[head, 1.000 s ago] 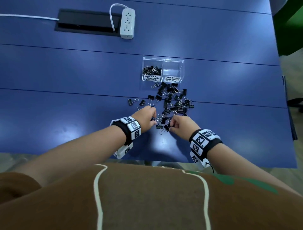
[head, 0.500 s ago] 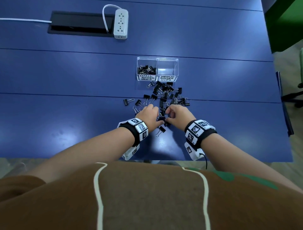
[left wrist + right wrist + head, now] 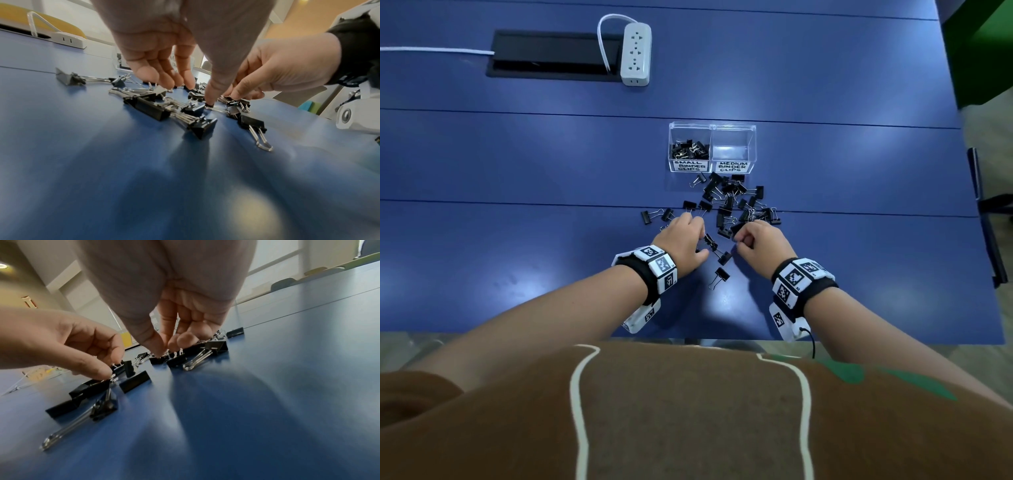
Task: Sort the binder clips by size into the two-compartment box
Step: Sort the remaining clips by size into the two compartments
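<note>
Both hands down in the binder clips (image 3: 736,205) scattered on the blue bench (image 3: 517,240), just in front of the two-compartment box (image 3: 711,147). Left hand (image 3: 683,240) fingers pinch a clip's wire handle; right hand (image 3: 760,240) fingers pinch another. Small compartment already holds clips.

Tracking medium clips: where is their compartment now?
In the head view, the medium compartment is the box's right half, just beyond the loose clip pile.

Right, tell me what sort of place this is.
Probably an office or meeting room. The long blue table has a recessed black cable tray with a white power strip beside it, and the right wrist view shows chairs lined along the table's far side by large windows.
</note>
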The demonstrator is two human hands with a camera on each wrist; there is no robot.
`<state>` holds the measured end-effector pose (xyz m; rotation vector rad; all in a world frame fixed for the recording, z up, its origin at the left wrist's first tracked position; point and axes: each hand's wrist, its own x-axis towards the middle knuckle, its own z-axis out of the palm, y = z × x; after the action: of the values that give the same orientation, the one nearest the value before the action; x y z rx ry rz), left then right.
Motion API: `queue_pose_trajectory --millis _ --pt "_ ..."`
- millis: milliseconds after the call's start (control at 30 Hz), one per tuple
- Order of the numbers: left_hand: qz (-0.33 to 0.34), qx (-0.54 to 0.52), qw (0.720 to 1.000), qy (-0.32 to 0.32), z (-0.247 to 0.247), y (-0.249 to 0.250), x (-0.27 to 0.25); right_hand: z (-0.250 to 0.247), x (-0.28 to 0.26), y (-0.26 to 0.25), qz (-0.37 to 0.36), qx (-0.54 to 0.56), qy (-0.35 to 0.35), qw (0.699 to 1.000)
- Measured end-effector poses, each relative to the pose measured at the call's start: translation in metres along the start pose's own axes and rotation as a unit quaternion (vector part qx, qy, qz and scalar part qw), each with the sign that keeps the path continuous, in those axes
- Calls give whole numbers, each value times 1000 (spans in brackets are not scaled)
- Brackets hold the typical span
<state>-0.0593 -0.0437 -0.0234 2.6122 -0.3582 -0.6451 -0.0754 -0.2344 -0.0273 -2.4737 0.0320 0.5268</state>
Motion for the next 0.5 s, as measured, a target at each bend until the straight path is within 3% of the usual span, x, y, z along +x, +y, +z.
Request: queue_pose_trajectory --millis 300,500 --pt "17 -21 1000 -11 7 8 15 17 9 -23 -33 -64 -52 996" --pt "22 -66 998 -3 4 5 13 4 11 -21 25 70 8 997"
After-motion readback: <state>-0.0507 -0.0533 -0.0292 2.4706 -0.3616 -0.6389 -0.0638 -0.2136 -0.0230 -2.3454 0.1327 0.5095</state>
